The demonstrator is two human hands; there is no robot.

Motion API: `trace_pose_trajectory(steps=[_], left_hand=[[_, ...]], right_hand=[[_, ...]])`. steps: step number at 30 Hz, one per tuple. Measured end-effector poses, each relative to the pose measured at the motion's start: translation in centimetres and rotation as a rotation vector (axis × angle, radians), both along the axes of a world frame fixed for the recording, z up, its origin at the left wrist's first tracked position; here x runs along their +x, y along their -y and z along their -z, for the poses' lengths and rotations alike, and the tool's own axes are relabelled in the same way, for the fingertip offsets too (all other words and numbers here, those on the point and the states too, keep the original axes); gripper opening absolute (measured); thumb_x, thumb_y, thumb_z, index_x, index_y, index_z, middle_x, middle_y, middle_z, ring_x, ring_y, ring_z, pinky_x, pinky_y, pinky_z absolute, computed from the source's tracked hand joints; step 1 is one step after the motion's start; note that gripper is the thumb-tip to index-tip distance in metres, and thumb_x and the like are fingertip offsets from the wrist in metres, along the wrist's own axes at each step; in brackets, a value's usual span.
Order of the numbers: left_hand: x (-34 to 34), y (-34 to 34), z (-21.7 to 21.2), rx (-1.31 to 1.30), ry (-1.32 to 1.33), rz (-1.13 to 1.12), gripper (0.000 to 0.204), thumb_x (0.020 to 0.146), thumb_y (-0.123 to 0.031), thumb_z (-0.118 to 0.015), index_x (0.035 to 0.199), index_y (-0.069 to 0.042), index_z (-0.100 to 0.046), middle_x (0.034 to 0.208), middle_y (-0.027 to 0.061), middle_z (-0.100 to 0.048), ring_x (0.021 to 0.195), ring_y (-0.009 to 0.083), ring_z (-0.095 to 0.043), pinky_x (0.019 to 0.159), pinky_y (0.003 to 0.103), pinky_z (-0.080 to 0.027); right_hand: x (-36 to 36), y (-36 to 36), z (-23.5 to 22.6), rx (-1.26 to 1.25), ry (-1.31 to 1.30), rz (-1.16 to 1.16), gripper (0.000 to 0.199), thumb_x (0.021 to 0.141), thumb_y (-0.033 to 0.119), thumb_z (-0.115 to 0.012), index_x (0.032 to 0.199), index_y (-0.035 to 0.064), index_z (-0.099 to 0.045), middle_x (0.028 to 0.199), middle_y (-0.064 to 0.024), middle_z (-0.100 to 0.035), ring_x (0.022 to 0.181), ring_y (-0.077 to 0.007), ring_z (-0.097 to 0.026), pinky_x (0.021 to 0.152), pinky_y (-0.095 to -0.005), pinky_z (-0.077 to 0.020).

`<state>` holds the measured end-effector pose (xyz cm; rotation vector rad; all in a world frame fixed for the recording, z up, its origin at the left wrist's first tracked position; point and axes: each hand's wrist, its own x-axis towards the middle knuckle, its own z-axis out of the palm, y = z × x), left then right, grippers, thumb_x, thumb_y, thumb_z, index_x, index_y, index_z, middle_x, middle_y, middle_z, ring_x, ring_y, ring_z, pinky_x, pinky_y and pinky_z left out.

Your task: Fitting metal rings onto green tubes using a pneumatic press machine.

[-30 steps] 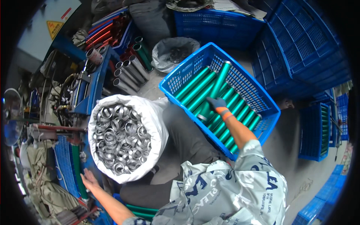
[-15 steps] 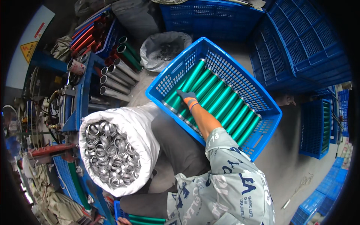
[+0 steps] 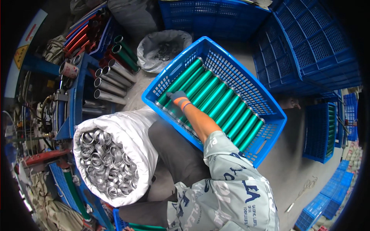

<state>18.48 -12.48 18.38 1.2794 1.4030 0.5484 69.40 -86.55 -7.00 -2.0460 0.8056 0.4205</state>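
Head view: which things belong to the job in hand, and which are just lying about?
In use:
right hand, gloved
green tubes
blue crate

Lying about:
white sack of metal rings
grey bag
steel pipes
stacked blue crates

A yellow triangular warning sign (image 3: pixel 20 56) sits on a pale panel (image 3: pixel 29 42) at the far left edge, with a small red strip label (image 3: pixel 34 27) above it (both bent by the lens); no packages or screens show.
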Motion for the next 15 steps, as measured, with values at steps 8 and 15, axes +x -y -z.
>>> trace_pose_trajectory(steps=[8, 15], left_hand=[[-3.6, 0.5, -0.6, 0.110, -0.155, -0.030, 0.018, 0.102, -0.021, -0.080, 0.100, -0.003, -0.080, 0.093, 0.0114, -0.075, 0.077, 0.0242, -0.066, 0.068, 0.041, -0.053], [-2.5, 1.8, 1.5, 0.283, -0.292, 0.123, 0.025, 0.100, -0.020, -0.084, 0.105, 0.004, -0.089, 0.095, 0.0105, -0.082, 0.080, 0.0242, -0.071, 0.073, 0.040, -0.059]], right_hand=[[-0.7, -6.4, -2.5, -0.771, 0.381, -0.270, 0.088, 0.097, 0.045, -0.081, 0.170, 0.0076, -0.050, 0.180, -0.0193, -0.044, 0.164, -0.0463, -0.038, 0.132, -0.0600, -0.0340], [-0.5, -3.7, -2.2, -0.864, 0.199, -0.456, 0.088, 0.099, 0.042, -0.082, 0.175, 0.0121, -0.049, 0.181, -0.0205, -0.044, 0.161, -0.0458, -0.044, 0.128, -0.0614, -0.0406]])
